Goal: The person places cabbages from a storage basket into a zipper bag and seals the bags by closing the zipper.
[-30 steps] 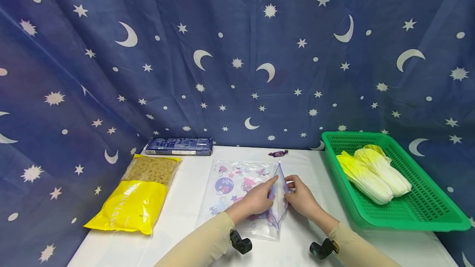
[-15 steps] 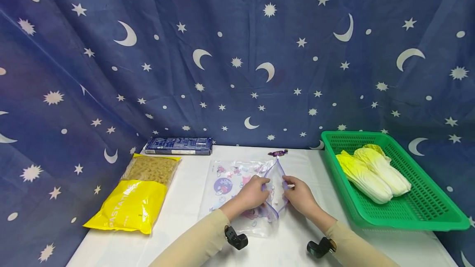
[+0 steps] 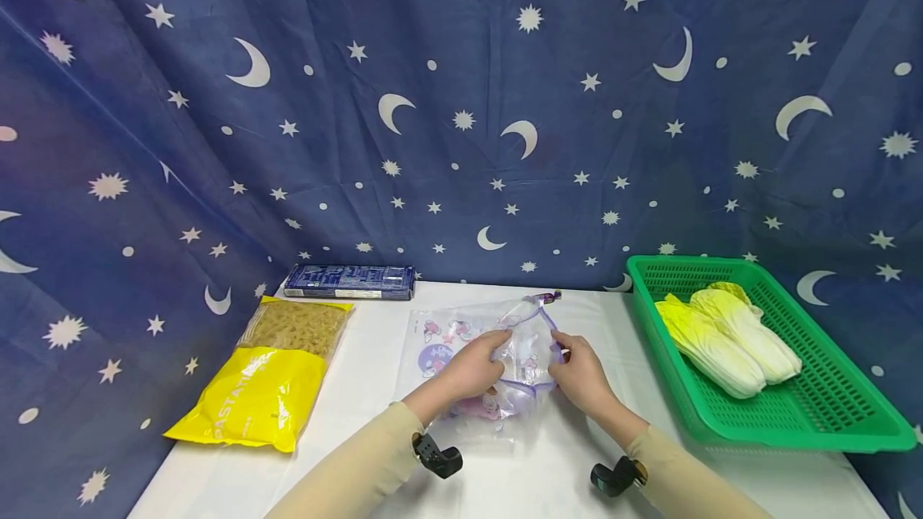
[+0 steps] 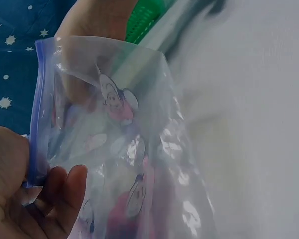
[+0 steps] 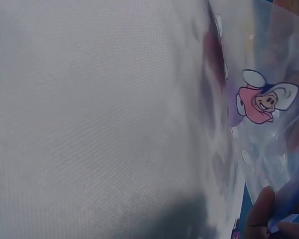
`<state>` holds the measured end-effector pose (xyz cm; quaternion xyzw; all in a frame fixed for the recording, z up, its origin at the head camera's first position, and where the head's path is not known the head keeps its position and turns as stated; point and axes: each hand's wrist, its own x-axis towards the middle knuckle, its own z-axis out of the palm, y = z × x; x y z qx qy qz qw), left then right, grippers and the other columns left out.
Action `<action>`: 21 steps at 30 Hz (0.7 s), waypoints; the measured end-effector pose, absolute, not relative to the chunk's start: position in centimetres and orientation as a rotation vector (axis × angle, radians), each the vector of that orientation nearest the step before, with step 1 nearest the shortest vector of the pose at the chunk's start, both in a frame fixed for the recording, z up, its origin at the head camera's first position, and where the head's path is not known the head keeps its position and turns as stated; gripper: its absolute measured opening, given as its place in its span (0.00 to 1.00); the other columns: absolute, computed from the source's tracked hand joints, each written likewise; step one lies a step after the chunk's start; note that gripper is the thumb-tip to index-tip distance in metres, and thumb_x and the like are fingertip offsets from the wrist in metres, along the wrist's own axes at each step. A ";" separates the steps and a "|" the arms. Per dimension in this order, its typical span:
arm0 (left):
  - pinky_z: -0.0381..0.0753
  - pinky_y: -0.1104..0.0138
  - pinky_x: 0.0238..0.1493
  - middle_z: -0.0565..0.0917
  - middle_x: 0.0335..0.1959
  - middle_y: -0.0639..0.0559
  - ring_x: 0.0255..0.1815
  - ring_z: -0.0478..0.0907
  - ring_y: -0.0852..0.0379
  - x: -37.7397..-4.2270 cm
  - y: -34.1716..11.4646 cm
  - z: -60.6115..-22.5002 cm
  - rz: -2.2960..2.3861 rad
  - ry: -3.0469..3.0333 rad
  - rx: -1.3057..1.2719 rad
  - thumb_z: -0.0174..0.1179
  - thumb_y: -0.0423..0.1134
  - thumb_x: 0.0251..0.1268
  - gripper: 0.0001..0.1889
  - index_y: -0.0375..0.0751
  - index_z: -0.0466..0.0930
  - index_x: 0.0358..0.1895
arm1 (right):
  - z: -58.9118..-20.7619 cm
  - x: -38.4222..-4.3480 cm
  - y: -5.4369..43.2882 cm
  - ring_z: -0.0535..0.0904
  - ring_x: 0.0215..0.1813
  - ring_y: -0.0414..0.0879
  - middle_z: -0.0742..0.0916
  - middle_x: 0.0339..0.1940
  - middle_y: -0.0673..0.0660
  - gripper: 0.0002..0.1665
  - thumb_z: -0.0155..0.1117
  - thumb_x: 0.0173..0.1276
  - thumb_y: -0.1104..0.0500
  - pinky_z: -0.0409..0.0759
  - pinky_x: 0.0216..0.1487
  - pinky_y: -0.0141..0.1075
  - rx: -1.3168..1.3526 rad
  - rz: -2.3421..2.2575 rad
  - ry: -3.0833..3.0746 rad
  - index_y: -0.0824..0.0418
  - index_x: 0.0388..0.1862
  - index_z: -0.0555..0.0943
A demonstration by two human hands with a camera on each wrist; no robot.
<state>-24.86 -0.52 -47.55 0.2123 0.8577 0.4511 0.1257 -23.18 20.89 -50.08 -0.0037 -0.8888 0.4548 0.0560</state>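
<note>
Printed zip bag (image 3: 530,352), mouth parted.
Left hand (image 3: 470,365) and right hand (image 3: 582,375) each pinch one side; a wrapped candy (image 3: 551,296) lies near the worktop's (image 3: 602,323) back edge.

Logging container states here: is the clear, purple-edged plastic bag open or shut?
Open: in the head view, the clear, purple-edged plastic bag shows parted edges, the left hand pinching one, the right hand the other.

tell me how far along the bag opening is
Done: the purple-edged, clear printed plastic bag gapes open. In hand: the left hand and right hand hold opposite sides of its mouth. Perhaps remaining: filling it; two yellow-white cabbages lie in a green plastic basket.
</note>
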 end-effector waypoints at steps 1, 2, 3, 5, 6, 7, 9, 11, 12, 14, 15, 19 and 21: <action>0.85 0.66 0.23 0.64 0.77 0.37 0.22 0.80 0.56 -25.0 -0.9 -47.5 1.313 2.501 0.619 0.50 0.23 0.65 0.34 0.33 0.63 0.77 | -50.0 -23.2 20.9 0.76 0.46 0.53 0.81 0.50 0.65 0.40 0.58 0.54 0.76 0.78 0.32 0.32 -0.001 1.366 -2.695 0.73 0.71 0.73; 0.85 0.66 0.22 0.64 0.77 0.37 0.21 0.80 0.56 -25.1 -1.3 -47.3 1.317 2.503 0.618 0.50 0.23 0.65 0.34 0.34 0.63 0.77 | -49.9 -23.2 20.9 0.76 0.48 0.54 0.81 0.51 0.65 0.40 0.57 0.54 0.76 0.78 0.33 0.32 0.006 1.372 -2.690 0.71 0.71 0.73; 0.83 0.66 0.21 0.64 0.77 0.38 0.21 0.80 0.56 -25.2 -1.7 -47.2 1.316 2.509 0.611 0.50 0.24 0.66 0.34 0.35 0.63 0.78 | -49.8 -23.2 20.9 0.76 0.49 0.55 0.81 0.51 0.65 0.41 0.57 0.54 0.77 0.79 0.33 0.32 0.012 1.383 -2.684 0.70 0.72 0.73; 0.81 0.67 0.19 0.64 0.78 0.38 0.19 0.81 0.54 -25.5 -2.5 -46.8 1.321 2.515 0.594 0.49 0.25 0.67 0.34 0.36 0.63 0.78 | -49.7 -23.3 20.9 0.76 0.50 0.56 0.81 0.53 0.65 0.41 0.55 0.55 0.78 0.81 0.32 0.32 0.010 1.424 -2.668 0.68 0.72 0.73; 0.80 0.68 0.19 0.64 0.77 0.38 0.19 0.81 0.53 -25.6 -2.9 -46.7 1.323 2.523 0.590 0.49 0.25 0.67 0.34 0.36 0.63 0.78 | -49.6 -23.3 20.9 0.76 0.51 0.57 0.81 0.54 0.65 0.41 0.55 0.55 0.78 0.83 0.31 0.33 0.009 1.447 -2.660 0.67 0.72 0.73; 0.79 0.69 0.19 0.64 0.77 0.38 0.19 0.81 0.53 -25.8 -3.2 -46.5 1.324 2.531 0.588 0.48 0.25 0.67 0.33 0.36 0.63 0.78 | -49.5 -23.3 20.8 0.76 0.51 0.57 0.81 0.56 0.66 0.41 0.54 0.56 0.79 0.84 0.30 0.33 0.011 1.474 -2.652 0.67 0.73 0.73; 0.79 0.69 0.20 0.64 0.77 0.38 0.20 0.83 0.51 -26.0 -4.0 -46.3 1.328 2.547 0.593 0.48 0.25 0.67 0.33 0.36 0.63 0.78 | -49.3 -23.3 20.7 0.76 0.51 0.57 0.80 0.57 0.67 0.41 0.54 0.56 0.79 0.85 0.27 0.34 0.018 1.505 -2.649 0.67 0.73 0.73; 0.82 0.67 0.24 0.65 0.77 0.37 0.21 0.82 0.52 -26.2 -4.7 -46.1 1.338 2.554 0.603 0.48 0.25 0.67 0.33 0.34 0.63 0.78 | -49.1 -23.4 20.5 0.77 0.48 0.56 0.80 0.58 0.67 0.41 0.54 0.57 0.79 0.85 0.27 0.35 0.033 1.512 -2.659 0.68 0.73 0.72; 0.84 0.66 0.26 0.65 0.77 0.37 0.21 0.81 0.53 -26.2 -5.0 -46.1 1.344 2.555 0.606 0.48 0.25 0.68 0.32 0.35 0.63 0.78 | -48.9 -23.4 20.4 0.77 0.47 0.55 0.79 0.58 0.67 0.40 0.54 0.57 0.79 0.85 0.27 0.35 0.042 1.511 -2.667 0.68 0.73 0.72; 0.86 0.63 0.29 0.65 0.76 0.37 0.22 0.79 0.54 -26.2 -5.7 -45.9 1.362 2.544 0.612 0.48 0.25 0.69 0.32 0.34 0.63 0.78 | -48.5 -23.4 20.0 0.77 0.44 0.53 0.79 0.59 0.67 0.40 0.54 0.58 0.79 0.84 0.27 0.35 0.061 1.510 -2.680 0.67 0.73 0.72; 0.87 0.60 0.31 0.65 0.76 0.37 0.22 0.78 0.55 -26.2 -6.0 -45.9 1.375 2.532 0.612 0.47 0.25 0.69 0.32 0.34 0.63 0.78 | -48.3 -23.5 19.8 0.77 0.42 0.52 0.79 0.60 0.67 0.40 0.54 0.58 0.79 0.85 0.27 0.36 0.067 1.519 -2.680 0.67 0.73 0.72; 0.88 0.55 0.37 0.64 0.77 0.36 0.26 0.80 0.52 -26.0 -6.8 -45.7 1.432 2.471 0.605 0.48 0.26 0.71 0.31 0.35 0.61 0.79 | -47.5 -23.6 19.2 0.78 0.40 0.51 0.80 0.62 0.67 0.41 0.55 0.59 0.78 0.85 0.28 0.37 0.094 1.568 -2.666 0.67 0.74 0.71; 0.88 0.56 0.40 0.63 0.77 0.36 0.28 0.82 0.50 -25.8 -7.0 -45.5 1.466 2.439 0.593 0.50 0.28 0.74 0.31 0.36 0.61 0.79 | -47.2 -23.6 18.9 0.79 0.42 0.51 0.80 0.63 0.67 0.41 0.54 0.58 0.78 0.86 0.30 0.37 0.109 1.599 -2.656 0.68 0.75 0.69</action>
